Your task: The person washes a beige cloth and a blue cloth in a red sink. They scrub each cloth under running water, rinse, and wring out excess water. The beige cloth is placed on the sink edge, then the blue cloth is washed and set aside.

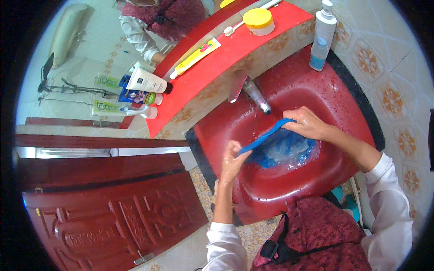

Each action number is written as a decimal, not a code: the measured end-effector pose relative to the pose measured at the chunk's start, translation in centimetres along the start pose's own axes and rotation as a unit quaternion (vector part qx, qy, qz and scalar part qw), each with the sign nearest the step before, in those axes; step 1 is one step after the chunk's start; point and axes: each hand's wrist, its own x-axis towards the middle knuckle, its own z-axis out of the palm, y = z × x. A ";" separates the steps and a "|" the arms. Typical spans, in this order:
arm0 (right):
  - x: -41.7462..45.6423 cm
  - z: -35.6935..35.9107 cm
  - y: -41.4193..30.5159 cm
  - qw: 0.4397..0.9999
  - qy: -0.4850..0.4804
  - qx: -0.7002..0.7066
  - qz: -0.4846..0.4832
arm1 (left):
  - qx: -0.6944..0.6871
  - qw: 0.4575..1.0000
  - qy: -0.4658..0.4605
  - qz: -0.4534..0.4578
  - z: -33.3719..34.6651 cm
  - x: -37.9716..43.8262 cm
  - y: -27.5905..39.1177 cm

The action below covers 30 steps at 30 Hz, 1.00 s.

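Note:
A wet blue cloth (266, 137) is stretched between my two hands above a red washbasin (281, 188). My left hand (234, 155) grips its left end, and my right hand (301, 123) pinches the other end at the upper right. The cloth's lower part hangs into water (288, 149) with whitish suds in the bowl, so its full shape is hidden. Just above the cloth, between the hands, is the metal faucet (259, 96); whether water runs from it I cannot tell.
A pump bottle (325, 28) and a smaller clear bottle (318, 56) stand at the basin's back right corner. The red shelf (190, 86) holds a toothpaste tube (196, 57), a toothbrush (234, 28), a yellow-lidded jar (259, 22) and several tubes. A carved red door (118, 216) is at lower left.

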 end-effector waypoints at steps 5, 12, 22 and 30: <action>0.9 -5.6 -10.7 0.994 0.033 0.012 -0.104 | 0.335 0.938 0.042 0.085 -2.1 -3.6 11.8; 0.9 -11.4 -18.7 0.968 0.122 0.000 -0.221 | 0.211 0.915 0.192 0.284 -0.7 -5.9 19.7; -1.4 -9.0 -11.4 0.975 -0.088 0.175 0.103 | 0.177 0.977 0.088 0.079 0.1 -4.1 12.0; -1.0 -4.7 4.5 0.919 -0.195 0.043 0.340 | 0.185 0.976 0.083 0.073 2.1 4.4 -0.6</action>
